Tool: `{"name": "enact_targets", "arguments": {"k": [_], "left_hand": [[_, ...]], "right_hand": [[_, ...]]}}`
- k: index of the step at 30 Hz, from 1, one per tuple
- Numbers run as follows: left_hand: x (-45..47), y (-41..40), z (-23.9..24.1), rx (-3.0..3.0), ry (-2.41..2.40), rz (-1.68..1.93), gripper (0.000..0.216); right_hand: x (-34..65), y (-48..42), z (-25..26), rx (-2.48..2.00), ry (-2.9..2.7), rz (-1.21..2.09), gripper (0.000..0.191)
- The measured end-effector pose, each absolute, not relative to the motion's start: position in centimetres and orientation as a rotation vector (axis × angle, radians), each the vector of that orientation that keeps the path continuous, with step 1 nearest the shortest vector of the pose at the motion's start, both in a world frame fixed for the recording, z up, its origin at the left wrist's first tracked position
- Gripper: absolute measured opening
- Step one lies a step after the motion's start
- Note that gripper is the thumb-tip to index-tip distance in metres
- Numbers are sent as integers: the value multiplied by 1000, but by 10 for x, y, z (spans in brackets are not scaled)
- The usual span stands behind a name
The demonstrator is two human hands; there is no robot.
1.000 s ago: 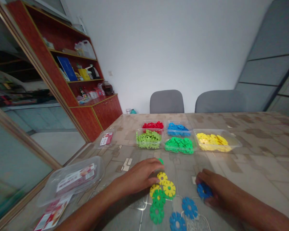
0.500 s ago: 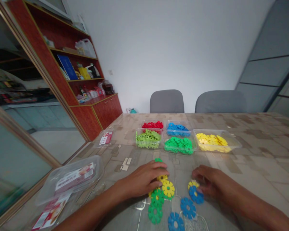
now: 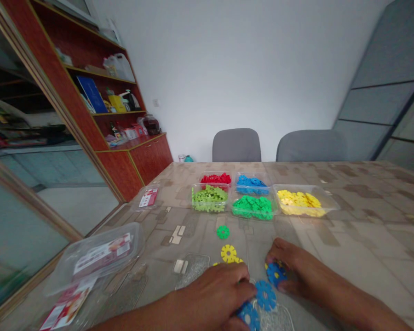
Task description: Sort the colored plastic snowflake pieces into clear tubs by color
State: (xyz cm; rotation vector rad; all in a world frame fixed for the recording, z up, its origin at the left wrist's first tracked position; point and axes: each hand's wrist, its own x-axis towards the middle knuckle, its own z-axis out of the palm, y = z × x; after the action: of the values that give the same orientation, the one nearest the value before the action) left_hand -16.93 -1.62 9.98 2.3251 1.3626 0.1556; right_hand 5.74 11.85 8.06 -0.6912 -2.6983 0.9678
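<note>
My left hand (image 3: pixel 215 294) lies low on the table, fingers curled over a cluster of flower-shaped plastic discs; a blue disc (image 3: pixel 249 316) peeks out under its fingertips. My right hand (image 3: pixel 293 271) rests beside it, fingers closed on a blue disc with a yellow one attached (image 3: pixel 275 274). Between the hands lies another blue disc (image 3: pixel 265 294). A yellow disc (image 3: pixel 228 253) and a single green disc (image 3: pixel 222 232) lie loose further out.
Clear tubs hold light-green (image 3: pixel 209 198), red (image 3: pixel 215 178), blue (image 3: pixel 251 183), green (image 3: pixel 252 207) and yellow (image 3: pixel 298 202) pieces mid-table. A lidded plastic tub (image 3: pixel 100 255) and a small lid (image 3: pixel 148 197) lie left. Two grey chairs (image 3: pixel 237 145) stand beyond; a wooden cabinet (image 3: pixel 138 156) is at left.
My left hand slid back toward me and right, covering the green and yellow cluster, uncovering the yellow and green discs. My right hand shifted left with the blue piece.
</note>
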Motion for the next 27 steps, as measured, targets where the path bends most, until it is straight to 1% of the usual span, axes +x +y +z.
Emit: {"name": "enact_targets", "arguments": {"k": [3, 6, 7, 10, 13, 16, 20, 22, 24, 27], "left_hand": [[-166, -17, 94, 2347, 1389, 104, 39], [-167, -15, 90, 2359, 1377, 92, 31], [-167, -15, 89, 2368, 1353, 86, 27], [-169, -13, 86, 2416, 1297, 44, 23], [-170, -14, 84, 2444, 1350, 13, 33], [-171, -15, 80, 2434, 1384, 11, 32], [-171, -14, 74, 2413, 1380, 21, 31], [-171, -14, 75, 2365, 1367, 42, 30], [-170, -14, 80, 2285, 1317, 107, 29], [-170, -14, 88, 2129, 1379, 336, 24]], "right_hand": [[57, 120, 72, -693, -2654, 1136, 27], [52, 114, 62, -656, -2609, 1369, 33], [50, 111, 59, -673, -2621, 1385, 35], [44, 98, 59, -746, -2711, 1194, 41], [43, 89, 69, -774, -2774, 1025, 49], [45, 86, 78, -835, -2783, 1062, 45], [42, 88, 76, -878, -2742, 1084, 39], [38, 89, 72, -875, -2700, 1222, 36], [35, 88, 71, -852, -2571, 1495, 31], [31, 85, 72, -849, -2305, 1868, 24]]}}
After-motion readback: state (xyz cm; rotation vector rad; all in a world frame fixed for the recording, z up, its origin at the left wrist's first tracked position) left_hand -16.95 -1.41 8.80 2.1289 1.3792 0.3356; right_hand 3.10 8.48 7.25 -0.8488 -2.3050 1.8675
